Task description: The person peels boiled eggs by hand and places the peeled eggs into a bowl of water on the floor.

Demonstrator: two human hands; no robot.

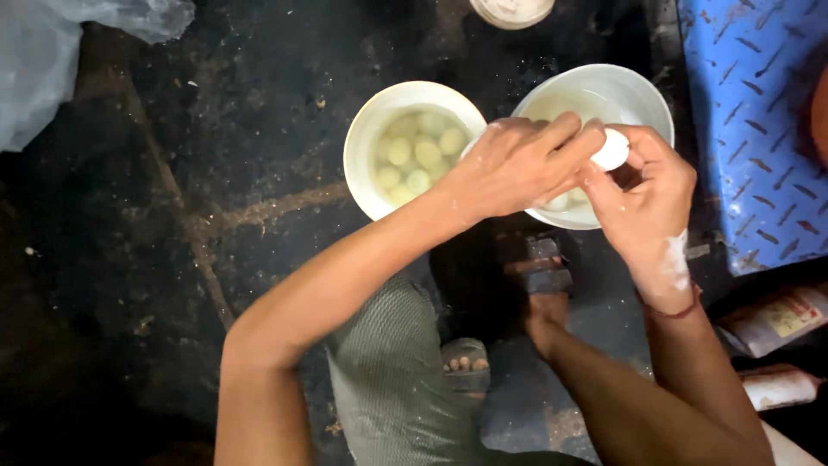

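A small white ball of dough (612, 149) sat right of centre in the upper half of the frame, pinched between both hands and held above the near rim of a white bowl (642, 91). The left hand (517, 164) reached in from the lower left, its fingers bent narrowly over the ball's left side, fingertips touching it. The right hand (647, 194) came up from below, thumb and forefingers closed around the ball's right and lower side — so the ball lay between the two sets of fingertips, mostly showing at its top. White powder dusted the right wrist, which wore a thin reddish band (677, 312).

The bowl under the hands held pale liquid, and a few more pale balls showed at its lower edge beneath the left hand's fingers. Just to its left, touching or nearly so, stood a second white bowl (366, 142) with many yellowish-white balls (418, 155) lying in liquid.

Both bowls rested on a dark, stained floor (216, 173). At the top edge, centre, part of a round container (511, 10) showed. A blue patterned metal sheet (759, 129) filled the upper right — a clear plastic bag (52, 60) the upper left. At the lower right lay packets (776, 324). Bottom centre, a grey-clad knee (388, 380) and a sandalled foot (466, 364) were visible.
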